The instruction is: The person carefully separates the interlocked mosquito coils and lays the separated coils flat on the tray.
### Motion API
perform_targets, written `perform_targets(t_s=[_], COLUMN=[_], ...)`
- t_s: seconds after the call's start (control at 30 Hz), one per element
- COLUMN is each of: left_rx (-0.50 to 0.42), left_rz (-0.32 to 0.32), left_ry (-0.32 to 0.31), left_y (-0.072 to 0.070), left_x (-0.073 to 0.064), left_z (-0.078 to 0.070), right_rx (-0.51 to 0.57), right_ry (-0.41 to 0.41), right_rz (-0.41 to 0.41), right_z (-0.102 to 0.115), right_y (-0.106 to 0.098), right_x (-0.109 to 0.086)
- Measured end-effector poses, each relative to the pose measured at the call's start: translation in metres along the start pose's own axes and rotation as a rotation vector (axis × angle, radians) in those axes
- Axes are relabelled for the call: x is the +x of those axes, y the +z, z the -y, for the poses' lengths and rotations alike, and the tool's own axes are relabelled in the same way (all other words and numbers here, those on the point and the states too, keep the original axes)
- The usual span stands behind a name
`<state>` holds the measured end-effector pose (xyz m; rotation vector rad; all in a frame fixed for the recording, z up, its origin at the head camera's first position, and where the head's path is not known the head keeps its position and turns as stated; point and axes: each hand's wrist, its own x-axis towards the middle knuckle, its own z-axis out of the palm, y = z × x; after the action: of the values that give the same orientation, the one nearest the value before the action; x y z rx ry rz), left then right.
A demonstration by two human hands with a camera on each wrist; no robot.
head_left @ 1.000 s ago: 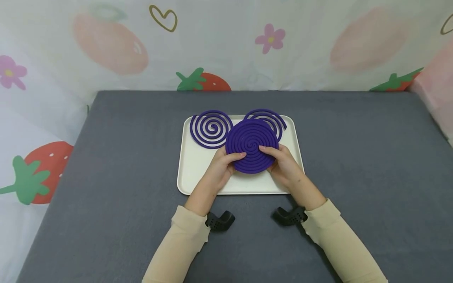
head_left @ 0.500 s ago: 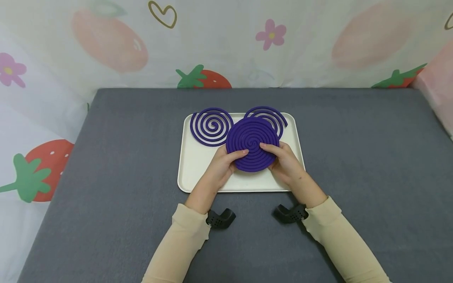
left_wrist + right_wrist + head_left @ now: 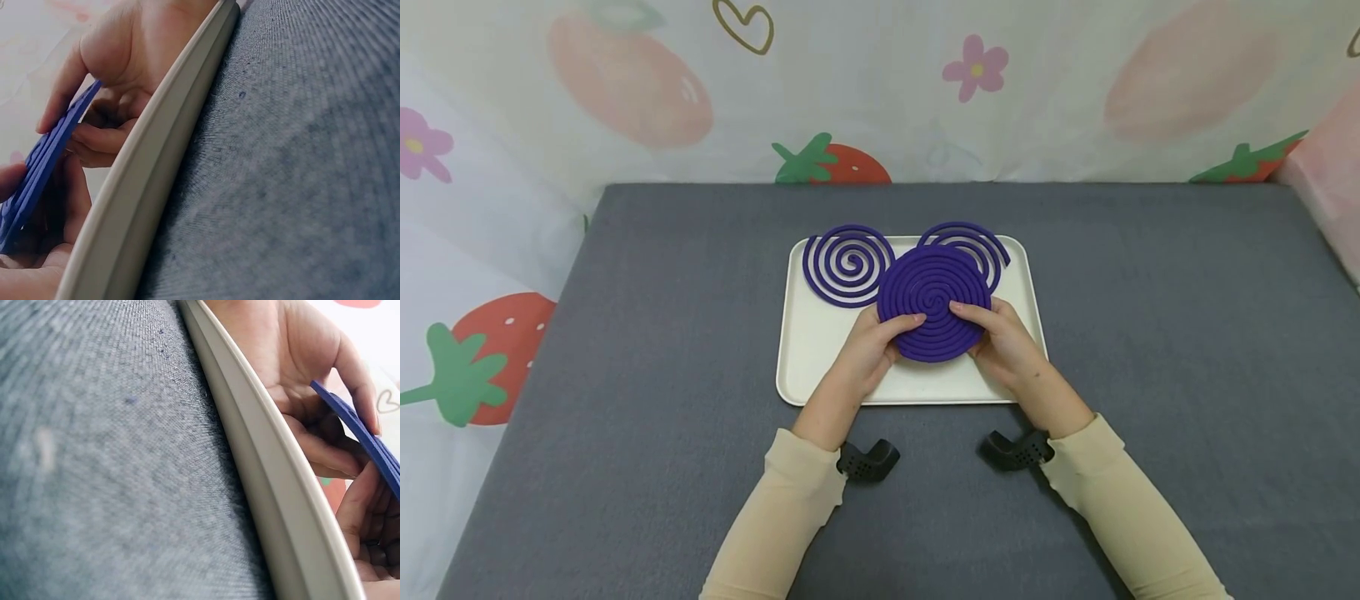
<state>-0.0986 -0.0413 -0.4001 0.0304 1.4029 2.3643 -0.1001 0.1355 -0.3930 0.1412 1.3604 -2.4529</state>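
Note:
Both hands hold a tightly wound purple disc, which looks like a pair of mosquito coils (image 3: 934, 271) nested together, over the front middle of a white tray (image 3: 820, 362). My left hand (image 3: 867, 348) grips its lower left edge, thumb laid across the top face. On the lower right, my right hand (image 3: 1006, 348) grips it the same way. Fingers of both hands curl beneath the disc. In the left wrist view the disc (image 3: 47, 153) appears edge-on, tilted above the tray rim. Behind it, a loose single coil (image 3: 852, 263) lies at the tray's back left.
Another loose coil (image 3: 957, 224) lies at the back right, partly hidden by the held disc. Both loose coils overlap the tray's back rim in the head view. A grey cloth (image 3: 662, 375) covers the table. A printed curtain (image 3: 865, 83) hangs behind the table's back edge.
The head view has shifted slightly, so the table and tray sit a little higher in the picture. Both hands keep their hold on the disc, which stays nearly still over the tray.

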Motion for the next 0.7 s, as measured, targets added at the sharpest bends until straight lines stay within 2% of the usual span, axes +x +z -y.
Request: perform_targets(t_s=[0.7], left_rx=[-0.003], left_rz=[0.015], left_ry=[-0.054], left_y=[-0.0012], left_x=[0.0004], left_z=[-0.0008], right_rx=[-0.036], right_ry=[-0.036], right_rz=[-0.026], right_z=[-0.0024], right_y=[0.0006], right_x=[0.0012])
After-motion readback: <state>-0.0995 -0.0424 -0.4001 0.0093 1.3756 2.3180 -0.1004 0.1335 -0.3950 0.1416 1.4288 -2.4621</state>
